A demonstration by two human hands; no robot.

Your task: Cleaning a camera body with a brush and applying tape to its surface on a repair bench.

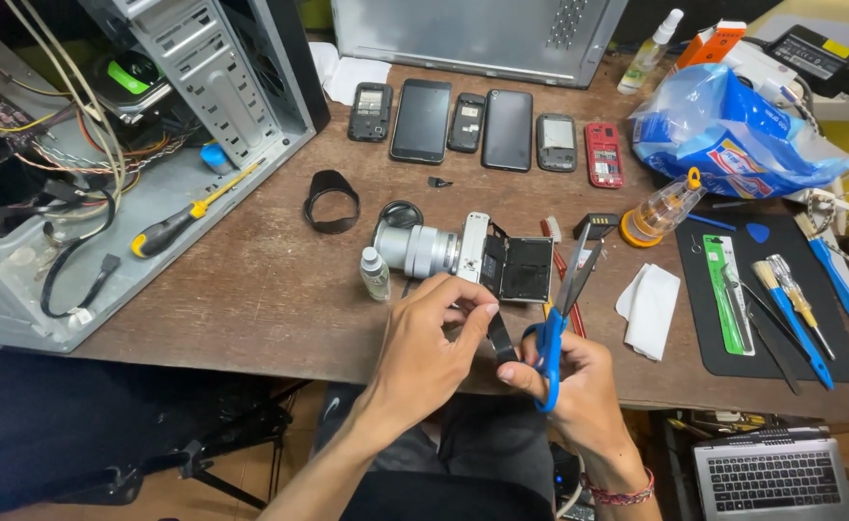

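My left hand (432, 338) pinches a narrow black strip (500, 338) between thumb and fingers at the table's front edge. My right hand (571, 386) grips blue-handled scissors (564, 294), blades open and pointing up to the right, and its index finger also touches the strip's lower end. Just beyond the hands lies a silver camera (468, 256) on its side, lens to the left, with its rear screen flap open. A small clear dropper bottle (374, 273) stands left of it.
An open computer case (106, 145) with loose cables and a yellow-handled screwdriver (188, 214) fills the left. Several phones (482, 130) lie in a row at the back. A black mat (733, 352) holds tools at right; a white cloth (650, 309), a blue bag (733, 135) and a laptop (772, 478) are nearby.
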